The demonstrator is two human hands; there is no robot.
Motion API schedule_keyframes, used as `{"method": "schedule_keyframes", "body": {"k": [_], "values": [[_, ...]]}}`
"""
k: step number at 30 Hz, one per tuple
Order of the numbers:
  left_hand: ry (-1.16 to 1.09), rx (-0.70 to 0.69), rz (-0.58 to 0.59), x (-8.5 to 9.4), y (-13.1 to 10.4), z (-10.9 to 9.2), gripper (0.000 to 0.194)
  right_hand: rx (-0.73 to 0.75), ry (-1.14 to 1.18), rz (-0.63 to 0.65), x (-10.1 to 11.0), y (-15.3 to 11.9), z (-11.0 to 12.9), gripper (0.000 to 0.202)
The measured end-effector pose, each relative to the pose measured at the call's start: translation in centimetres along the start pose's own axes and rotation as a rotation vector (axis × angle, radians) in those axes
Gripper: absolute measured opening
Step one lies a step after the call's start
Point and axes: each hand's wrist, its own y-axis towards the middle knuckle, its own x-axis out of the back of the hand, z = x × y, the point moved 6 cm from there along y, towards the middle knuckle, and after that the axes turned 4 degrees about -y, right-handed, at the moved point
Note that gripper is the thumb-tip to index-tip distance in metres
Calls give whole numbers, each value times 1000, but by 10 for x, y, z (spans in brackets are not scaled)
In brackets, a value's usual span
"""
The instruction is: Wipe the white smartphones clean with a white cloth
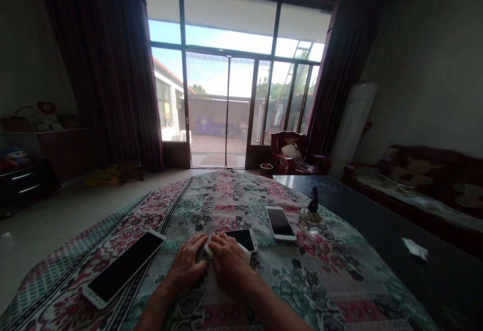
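A smartphone (pixel 242 237) with a dark screen and pale frame lies on the patterned tablecloth. My right hand (pixel 229 263) presses a white cloth or tissue (pixel 244 255) onto it, fingers bent over the bunched material. At the phone's left end, my left hand (pixel 189 260) curls its fingers against the edge, close to the cloth; the exact contact is partly hidden. A second white phone (pixel 281 224) rests to the right, screen up. To the left lies a larger white phone (pixel 124 268), set diagonally. Behind the right phone stands a small clear glass bottle (pixel 311 215) with a dark top.
The floral tablecloth (pixel 317 291) covers the table under my hands. A dark low table (pixel 381 235) adjoins on the right, bearing a crumpled white tissue (pixel 415 249). Beyond are a wooden armchair (pixel 289 145), a sofa (pixel 411 170) and glass doors (pixel 226 109).
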Motion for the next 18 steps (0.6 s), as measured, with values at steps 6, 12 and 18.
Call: {"method": "schedule_keyframes", "body": {"k": [6, 12, 18], "values": [[-12, -68, -6, -2, -2, 1, 57, 82, 4, -8, 12, -26, 6, 36], [20, -45, 15, -3, -2, 2, 55, 53, 28, -58, 13, -25, 6, 32], [12, -36, 23, -4, 0, 2, 59, -111, 30, -104, 21, -27, -26, 33]]}}
